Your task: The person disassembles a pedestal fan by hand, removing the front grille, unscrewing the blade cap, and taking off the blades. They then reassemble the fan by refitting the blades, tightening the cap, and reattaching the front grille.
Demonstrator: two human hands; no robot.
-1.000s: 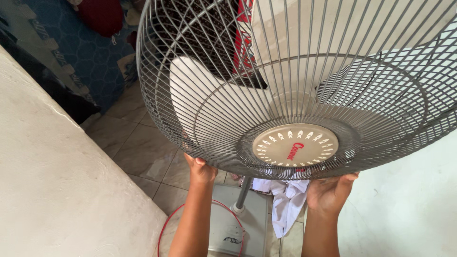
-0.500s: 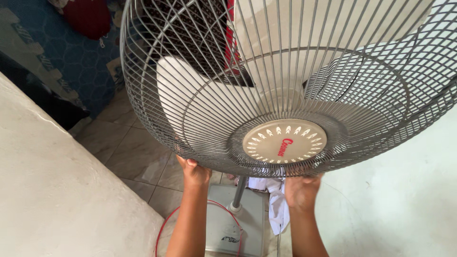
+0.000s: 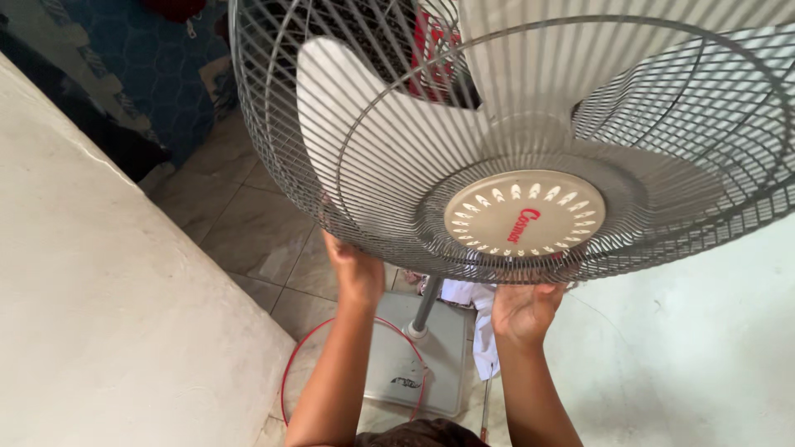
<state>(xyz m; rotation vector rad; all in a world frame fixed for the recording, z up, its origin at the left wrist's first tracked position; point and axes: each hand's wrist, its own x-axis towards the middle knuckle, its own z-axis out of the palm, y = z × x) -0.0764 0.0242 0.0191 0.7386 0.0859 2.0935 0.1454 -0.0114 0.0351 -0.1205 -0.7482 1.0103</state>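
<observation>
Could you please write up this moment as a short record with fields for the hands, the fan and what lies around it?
left hand: grips the lower rim of the fan guard
right hand: holds the guard's underside, below the hub cap
fan guard: grey wire cage, tilted toward the camera
blades: white, inside the cage
hub cap: round, cream
base: grey, on the tiled floor
red ring: around the base
white cloth: beside the pole
</observation>
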